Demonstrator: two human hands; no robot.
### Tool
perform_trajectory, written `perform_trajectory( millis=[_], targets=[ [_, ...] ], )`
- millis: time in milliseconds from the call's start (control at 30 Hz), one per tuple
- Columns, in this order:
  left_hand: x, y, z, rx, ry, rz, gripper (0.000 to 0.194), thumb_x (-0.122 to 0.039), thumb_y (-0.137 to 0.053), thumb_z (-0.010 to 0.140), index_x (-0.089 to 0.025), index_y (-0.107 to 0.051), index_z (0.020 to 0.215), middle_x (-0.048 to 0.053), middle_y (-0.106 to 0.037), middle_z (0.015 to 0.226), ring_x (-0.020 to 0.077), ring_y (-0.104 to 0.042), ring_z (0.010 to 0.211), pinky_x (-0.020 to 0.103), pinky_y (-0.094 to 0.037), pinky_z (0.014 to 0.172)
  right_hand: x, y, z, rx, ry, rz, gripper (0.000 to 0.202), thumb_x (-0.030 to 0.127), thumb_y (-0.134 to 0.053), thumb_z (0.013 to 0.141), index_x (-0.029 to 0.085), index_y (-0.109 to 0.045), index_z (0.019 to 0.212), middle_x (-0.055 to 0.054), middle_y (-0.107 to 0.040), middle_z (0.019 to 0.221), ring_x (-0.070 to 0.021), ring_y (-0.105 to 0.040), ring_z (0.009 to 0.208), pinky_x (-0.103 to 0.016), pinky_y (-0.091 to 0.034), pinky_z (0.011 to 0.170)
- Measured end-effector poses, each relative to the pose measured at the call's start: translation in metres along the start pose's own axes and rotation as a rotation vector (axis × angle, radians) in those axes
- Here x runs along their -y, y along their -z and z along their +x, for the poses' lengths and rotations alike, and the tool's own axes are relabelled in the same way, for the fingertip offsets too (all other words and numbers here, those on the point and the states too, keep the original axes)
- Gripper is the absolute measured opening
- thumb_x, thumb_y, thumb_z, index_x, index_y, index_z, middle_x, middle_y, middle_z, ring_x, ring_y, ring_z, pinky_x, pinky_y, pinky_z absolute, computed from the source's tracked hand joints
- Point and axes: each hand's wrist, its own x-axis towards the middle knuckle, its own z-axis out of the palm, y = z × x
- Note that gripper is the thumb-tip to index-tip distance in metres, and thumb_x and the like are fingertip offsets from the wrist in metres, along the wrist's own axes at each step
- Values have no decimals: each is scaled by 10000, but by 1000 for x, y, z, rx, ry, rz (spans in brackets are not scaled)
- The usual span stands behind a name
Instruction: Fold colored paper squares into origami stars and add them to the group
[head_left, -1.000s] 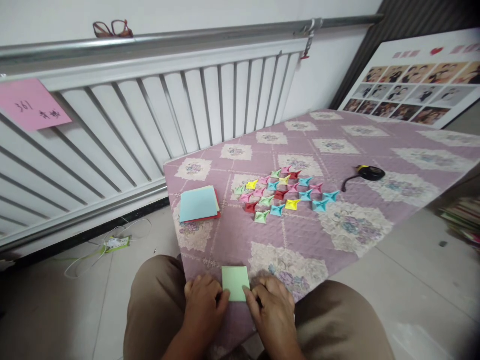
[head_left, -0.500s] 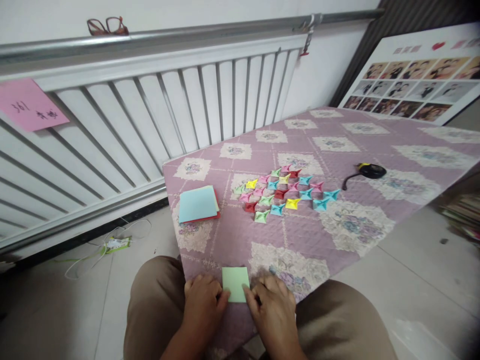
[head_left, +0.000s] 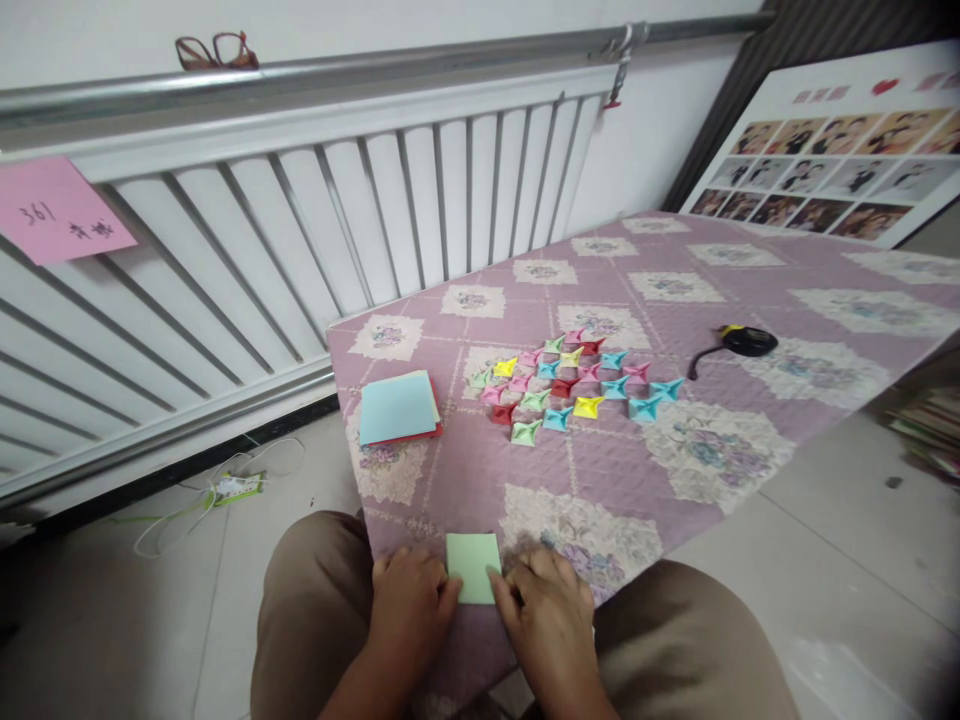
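A light green square of paper [head_left: 474, 566] lies flat near the table's front corner, between my hands. My left hand [head_left: 411, 600] has its fingers curled in, and its thumb presses the paper's lower left edge. On the opposite side my right hand [head_left: 547, 605] rests with bent fingers, its thumb on the right edge of the sheet. Whether any fingertips reach beneath the paper is hidden. Farther back stand several small folded paper shapes [head_left: 562, 388] with pointed ends, in rows of pink, red, yellow, green and blue. To their left sits a stack of coloured paper squares [head_left: 397, 408], light blue on top.
A flowered purple cloth [head_left: 472, 470] covers the table. A black and yellow object with a strap [head_left: 748, 341] lies at the right. Behind are a white radiator [head_left: 450, 190] with a pink note [head_left: 64, 210], glasses [head_left: 217, 52] on the pipe, and a photo board [head_left: 832, 150].
The whole view has shifted very slightly. Both hands and the green paper stay in the same position against the table.
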Motion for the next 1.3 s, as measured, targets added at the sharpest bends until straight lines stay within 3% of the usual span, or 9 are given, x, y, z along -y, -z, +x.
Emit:
perform_trajectory(
  millis=[333,567,833,900,1000,1133,1300],
  targets=[
    [-3,2,1,-3,-8,36,238,-305,-522,856,-208,-649,681,23,-650,799,233,-560,843,404,-315,820,0,1,0,-69,31,8,216,326,-599,833,242,-589,634,-33,-595,792,-239,-525,842,-357,-335,689],
    [-3,2,1,-5,-25,61,232,-309,-517,854,-197,-642,694,36,-649,813,236,-559,852,400,-317,814,3,4,0,-42,13,-5,238,325,-628,819,233,-567,608,-25,-589,777,-237,-518,847,-352,-325,686],
    [2,-12,-6,-189,-38,23,112,-270,-539,842,-199,-610,792,25,-629,797,229,-548,846,391,-328,832,5,5,-1,-99,34,-13,258,300,-635,808,227,-534,581,-24,-578,737,-223,-512,813,-333,-312,668],
    [5,-16,-7,-242,-90,7,77,-234,-551,842,-206,-620,863,31,-639,889,225,-546,894,390,-326,858,5,6,-2,-93,31,1,260,301,-624,816,224,-525,589,-18,-569,732,-214,-510,803,-329,-313,679],
    [10,-21,-3,-279,-292,19,165,-178,-540,870,-258,-633,981,30,-611,1148,226,-501,1078,398,-290,937,5,7,-3,-99,39,24,233,309,-591,841,223,-530,633,-11,-560,733,-200,-508,786,-319,-313,689],
    [16,-23,5,-165,-560,54,247,-219,-516,920,-332,-598,1124,-5,-573,1254,196,-421,1209,368,-254,991,0,3,-2,-142,53,41,176,315,-543,872,230,-561,719,-11,-572,741,-200,-516,784,-312,-309,687],
    [17,-19,8,-85,-605,51,268,-206,-521,919,-338,-591,1141,-11,-581,1253,189,-434,1191,371,-235,991,-5,2,-9,-174,95,149,173,252,-449,911,242,-616,866,-23,-624,845,-201,-544,846,-329,-346,745]
  ],
)
